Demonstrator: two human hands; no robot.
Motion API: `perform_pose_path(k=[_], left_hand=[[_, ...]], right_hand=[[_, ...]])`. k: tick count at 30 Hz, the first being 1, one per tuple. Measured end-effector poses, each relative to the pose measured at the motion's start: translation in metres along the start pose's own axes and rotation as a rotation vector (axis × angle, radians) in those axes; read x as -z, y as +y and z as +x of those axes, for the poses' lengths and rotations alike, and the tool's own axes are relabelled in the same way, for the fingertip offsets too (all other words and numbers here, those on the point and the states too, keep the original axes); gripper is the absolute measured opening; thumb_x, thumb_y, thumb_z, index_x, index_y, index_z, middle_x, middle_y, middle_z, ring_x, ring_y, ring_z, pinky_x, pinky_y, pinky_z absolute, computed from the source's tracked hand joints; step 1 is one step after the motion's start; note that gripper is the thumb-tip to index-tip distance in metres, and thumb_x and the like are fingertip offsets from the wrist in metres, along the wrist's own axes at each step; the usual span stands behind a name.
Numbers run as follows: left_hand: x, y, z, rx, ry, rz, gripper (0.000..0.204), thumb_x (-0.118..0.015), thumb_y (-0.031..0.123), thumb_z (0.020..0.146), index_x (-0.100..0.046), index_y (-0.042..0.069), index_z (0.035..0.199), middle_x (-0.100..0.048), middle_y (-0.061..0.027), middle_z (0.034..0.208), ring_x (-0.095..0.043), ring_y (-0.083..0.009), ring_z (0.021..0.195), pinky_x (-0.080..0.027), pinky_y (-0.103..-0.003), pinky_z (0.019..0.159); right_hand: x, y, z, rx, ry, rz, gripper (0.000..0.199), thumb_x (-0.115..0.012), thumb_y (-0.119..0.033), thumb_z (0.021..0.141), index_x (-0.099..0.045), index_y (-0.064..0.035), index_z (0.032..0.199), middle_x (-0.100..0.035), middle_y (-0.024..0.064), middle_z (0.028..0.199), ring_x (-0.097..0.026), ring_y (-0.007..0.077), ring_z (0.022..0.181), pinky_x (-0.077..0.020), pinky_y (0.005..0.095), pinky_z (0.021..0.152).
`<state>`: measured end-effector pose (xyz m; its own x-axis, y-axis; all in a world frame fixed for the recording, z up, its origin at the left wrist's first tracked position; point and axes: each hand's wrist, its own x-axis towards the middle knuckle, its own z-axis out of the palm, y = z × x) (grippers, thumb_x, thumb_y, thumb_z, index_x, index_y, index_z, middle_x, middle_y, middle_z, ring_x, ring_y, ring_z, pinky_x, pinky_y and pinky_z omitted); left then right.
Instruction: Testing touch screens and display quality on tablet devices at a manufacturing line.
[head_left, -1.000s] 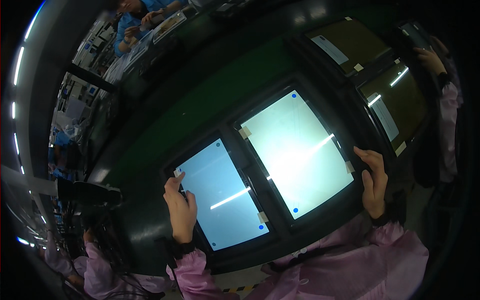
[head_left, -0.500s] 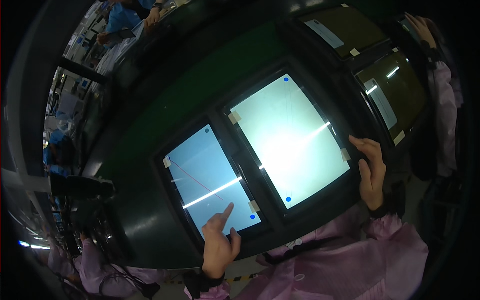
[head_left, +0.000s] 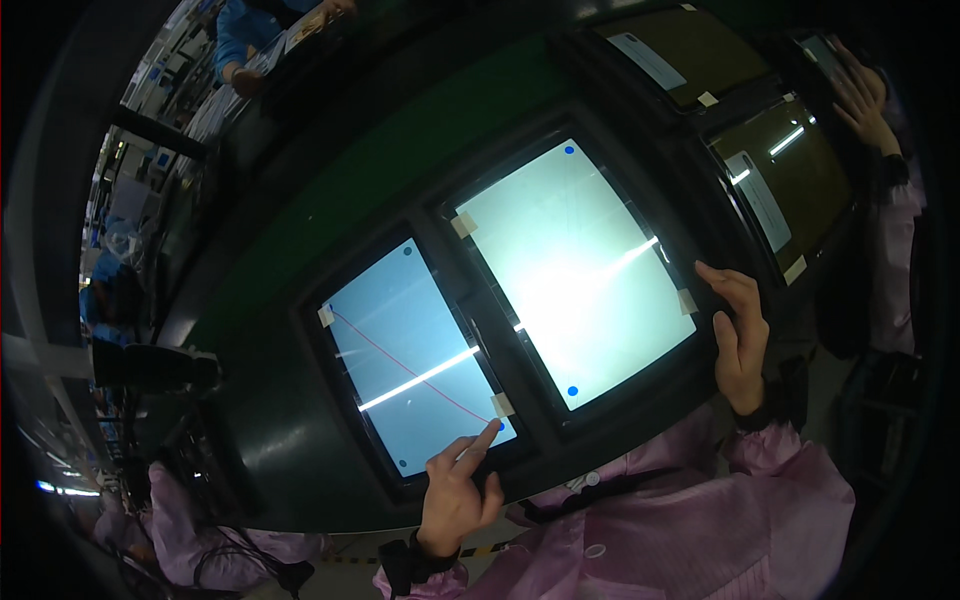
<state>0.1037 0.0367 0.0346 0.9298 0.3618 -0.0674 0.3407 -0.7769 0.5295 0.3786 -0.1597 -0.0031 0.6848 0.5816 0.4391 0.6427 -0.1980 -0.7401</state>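
With its index finger stretched out, my left hand touches the left lit tablet close to a blue dot at the lower right corner. A thin red line runs across that pale blue screen from the upper left down to the fingertip. Grey dots mark two other corners. My right hand holds nothing; its fingers are apart and slightly curved beside the right edge of the brighter tablet. That white screen carries blue dots at its top and bottom. Tan tape pieces sit on the sides of both tablets.
Two dark tablets with pale labels and tape lie at the upper right. Beside them, another person's hands handle a small device. A worker in blue sits across the dark green bench; a pink sleeve shows lower left.
My left index finger has slid right and down to the blue dot, and the red line has lengthened with it. My right hand stays almost in place.
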Motion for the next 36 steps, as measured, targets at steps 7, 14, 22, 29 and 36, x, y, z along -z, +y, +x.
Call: perform_pose_path(k=[7,14,22,29,36], left_hand=[[0.052,-0.023,0.04,-0.026,0.295,0.045,0.047,-0.049,-0.007,0.078,-0.03,0.002,0.12,-0.05,-0.0206,0.127,-0.045,-0.0337,0.118,-0.033,-0.043,0.098],[0.053,-0.084,0.143,-0.076,0.265,0.159,0.043,-0.046,-0.004,0.083,-0.031,-0.002,0.122,-0.052,-0.0167,0.128,-0.046,-0.0312,0.12,-0.025,-0.04,0.102],[0.055,-0.099,0.149,-0.171,0.303,0.17,0.048,-0.051,-0.005,0.079,-0.034,-0.001,0.124,-0.05,-0.0168,0.125,-0.044,-0.0317,0.115,-0.03,-0.042,0.098],[0.057,-0.088,0.147,-0.101,0.218,0.194,0.049,-0.05,-0.002,0.078,-0.036,-0.001,0.124,-0.049,-0.0171,0.125,-0.044,-0.0326,0.111,-0.029,-0.041,0.098],[0.058,-0.086,0.111,-0.134,0.178,0.174,0.051,-0.052,-0.002,0.075,-0.038,-0.003,0.124,-0.05,-0.0191,0.121,-0.047,-0.0319,0.108,-0.03,-0.043,0.096]], right_hand=[[-0.003,-0.03,0.067,0.015,-0.15,-0.075,0.041,-0.046,0.004,0.079,-0.049,0.0023,0.12,-0.053,0.0183,0.122,-0.049,0.0293,0.114,-0.0395,0.0354,0.097],[-0.068,0.01,0.143,0.047,-0.362,-0.127,0.036,-0.043,-0.001,0.083,-0.045,0.0034,0.119,-0.048,0.0191,0.122,-0.032,0.0359,0.127,-0.0346,0.0414,0.102],[-0.084,0.009,0.149,0.053,-0.348,-0.236,0.035,-0.043,-0.007,0.085,-0.045,0.0021,0.118,-0.053,0.0169,0.119,-0.027,0.0389,0.13,-0.0244,0.0482,0.107],[-0.08,0.007,0.143,0.087,-0.367,-0.301,0.033,-0.044,-0.008,0.085,-0.047,0.0014,0.116,-0.054,0.017,0.115,-0.03,0.0376,0.127,-0.026,0.0477,0.105],[-0.066,-0.027,0.107,0.045,-0.434,-0.306,0.034,-0.049,-0.004,0.082,-0.05,0.0008,0.116,-0.054,0.0189,0.114,-0.031,0.0392,0.126,-0.0277,0.0488,0.103]])
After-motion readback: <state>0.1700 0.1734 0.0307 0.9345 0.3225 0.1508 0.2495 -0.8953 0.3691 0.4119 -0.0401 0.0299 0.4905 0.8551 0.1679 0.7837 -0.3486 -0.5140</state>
